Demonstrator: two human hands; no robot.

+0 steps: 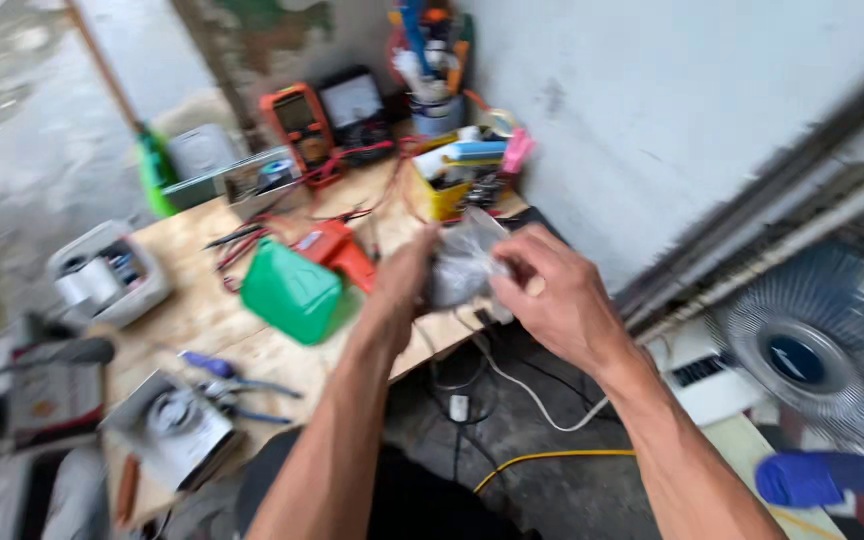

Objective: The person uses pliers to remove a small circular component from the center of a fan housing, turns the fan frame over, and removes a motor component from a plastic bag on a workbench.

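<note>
Both my hands meet over the right edge of a wooden workbench (212, 330). Between them is a small clear plastic bag (462, 262) with something greyish inside; the picture is blurred, so the contents cannot be made out. My left hand (400, 285) grips the bag from the left. On the bag's right side my right hand (552, 295) pinches it, fingers curled over its top. A green plastic container (292, 292) lies just left of my left hand, with an orange tool (337, 250) behind it.
On the bench stand an orange multimeter (297, 120), a black meter (352, 100), a cup of pens (437, 75), a yellow parts box (447, 190), red and black leads, pliers (237, 385) and a square fan motor (172, 425). A floor fan (812, 350) stands right; cables lie below.
</note>
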